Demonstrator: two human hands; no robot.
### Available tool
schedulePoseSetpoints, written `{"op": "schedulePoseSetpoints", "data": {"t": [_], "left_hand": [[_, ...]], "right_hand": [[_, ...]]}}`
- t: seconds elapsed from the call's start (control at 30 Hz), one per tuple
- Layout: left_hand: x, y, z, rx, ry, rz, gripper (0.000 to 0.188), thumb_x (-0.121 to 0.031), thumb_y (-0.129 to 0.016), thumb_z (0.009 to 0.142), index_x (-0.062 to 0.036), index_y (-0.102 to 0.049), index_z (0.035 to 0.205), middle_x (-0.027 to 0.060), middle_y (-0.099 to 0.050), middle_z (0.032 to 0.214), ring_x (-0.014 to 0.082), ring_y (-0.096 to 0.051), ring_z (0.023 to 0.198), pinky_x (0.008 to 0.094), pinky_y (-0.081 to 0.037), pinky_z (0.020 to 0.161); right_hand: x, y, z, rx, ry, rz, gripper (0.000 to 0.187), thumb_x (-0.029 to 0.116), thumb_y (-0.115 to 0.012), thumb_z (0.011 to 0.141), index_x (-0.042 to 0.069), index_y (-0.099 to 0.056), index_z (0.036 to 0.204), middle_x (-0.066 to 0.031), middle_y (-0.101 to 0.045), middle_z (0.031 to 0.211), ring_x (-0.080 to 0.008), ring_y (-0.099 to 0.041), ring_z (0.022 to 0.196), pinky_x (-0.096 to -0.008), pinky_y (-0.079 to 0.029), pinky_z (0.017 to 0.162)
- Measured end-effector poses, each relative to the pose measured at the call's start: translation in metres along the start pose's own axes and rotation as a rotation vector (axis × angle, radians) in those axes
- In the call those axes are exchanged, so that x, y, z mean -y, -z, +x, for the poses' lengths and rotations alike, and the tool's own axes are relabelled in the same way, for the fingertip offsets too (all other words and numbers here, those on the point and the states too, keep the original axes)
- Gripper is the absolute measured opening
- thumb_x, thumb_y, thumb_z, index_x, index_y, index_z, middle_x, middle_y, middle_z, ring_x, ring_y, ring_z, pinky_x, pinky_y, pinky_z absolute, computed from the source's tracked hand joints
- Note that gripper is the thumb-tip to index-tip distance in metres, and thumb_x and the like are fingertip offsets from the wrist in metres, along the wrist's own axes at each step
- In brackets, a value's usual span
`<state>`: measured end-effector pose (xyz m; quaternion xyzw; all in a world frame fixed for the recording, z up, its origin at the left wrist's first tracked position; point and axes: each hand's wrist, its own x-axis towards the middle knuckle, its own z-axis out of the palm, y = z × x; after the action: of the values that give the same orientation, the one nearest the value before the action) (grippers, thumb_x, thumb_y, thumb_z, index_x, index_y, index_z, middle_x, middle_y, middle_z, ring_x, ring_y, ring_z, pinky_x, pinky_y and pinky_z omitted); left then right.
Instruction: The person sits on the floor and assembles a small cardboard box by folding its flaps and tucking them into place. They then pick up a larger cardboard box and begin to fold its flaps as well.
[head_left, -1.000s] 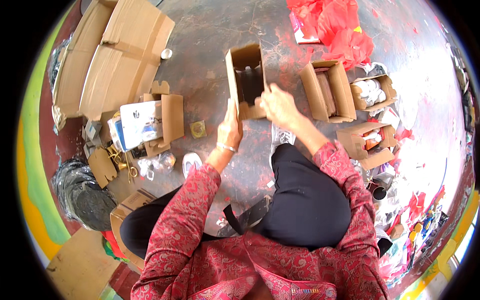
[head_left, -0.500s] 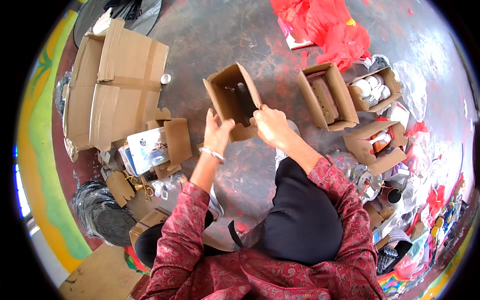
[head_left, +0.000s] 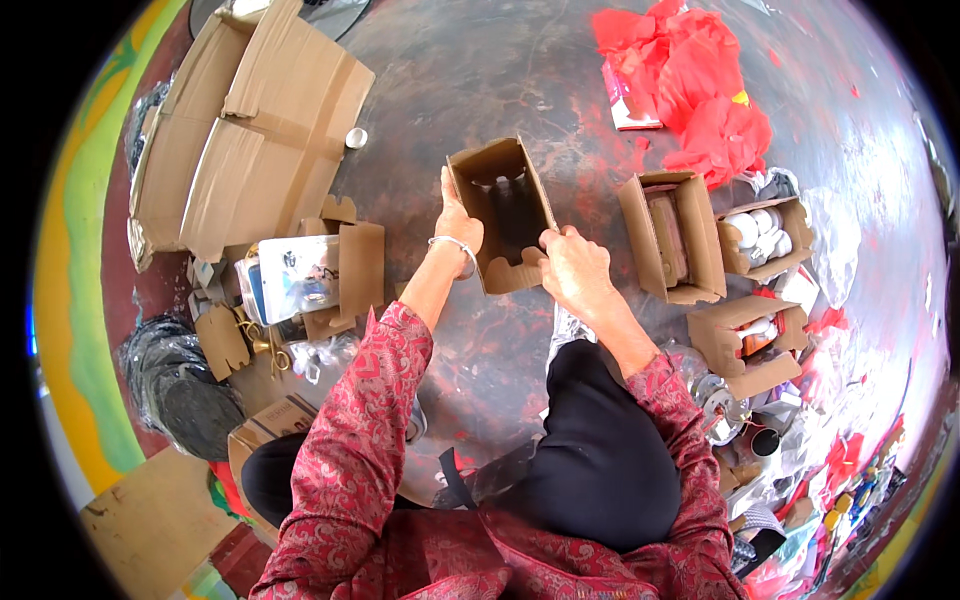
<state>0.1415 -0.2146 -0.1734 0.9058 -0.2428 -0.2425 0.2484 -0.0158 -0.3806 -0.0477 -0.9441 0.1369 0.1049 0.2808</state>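
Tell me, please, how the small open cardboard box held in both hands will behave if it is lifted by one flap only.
The cardboard box looks thin, so one flap would probably bend. The left hand and right hand hold opposite sides, suggesting the walls flex. Something dark appears inside; with the top open it may shift or slide out if the box tilts.

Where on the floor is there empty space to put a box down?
Bare floor lies beyond the held box, between the flattened cardboard and the red plastic. It is crowded by the open boxes on the right and the clutter on the left.
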Motion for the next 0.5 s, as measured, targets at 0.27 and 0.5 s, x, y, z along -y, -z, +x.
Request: {"op": "schedulePoseSetpoints", "data": {"t": [0.27, 0.5], "left_hand": [[-0.086, 0.024, -0.031, -0.297, 0.239, -0.315, 0.097, 0.015, -0.042, 0.065, -0.0191, 0.009, 0.14, 0.0285, -0.003, 0.141, 0.0446, -0.016, 0.129, 0.0422, -0.031, 0.103], [-0.09, 0.021, -0.025, -0.248, 0.162, -0.349, 0.093, 0.014, -0.041, 0.065, -0.0152, 0.007, 0.14, 0.0215, -0.001, 0.143, 0.047, -0.005, 0.13, 0.0421, -0.024, 0.106]], "right_hand": [[0.02, 0.007, 0.005, -0.221, 0.11, 0.02, 0.048, 0.012, -0.063, 0.073, 0.013, -0.047, 0.118, -0.0235, -0.036, 0.127, -0.0385, -0.049, 0.103, -0.0458, -0.046, 0.081], [0.007, 0.007, 0.055, -0.348, 0.102, 0.202, 0.048, -0.002, -0.052, 0.071, 0.009, -0.044, 0.117, -0.0233, -0.038, 0.125, -0.0383, -0.048, 0.105, -0.0427, -0.044, 0.083]]}}
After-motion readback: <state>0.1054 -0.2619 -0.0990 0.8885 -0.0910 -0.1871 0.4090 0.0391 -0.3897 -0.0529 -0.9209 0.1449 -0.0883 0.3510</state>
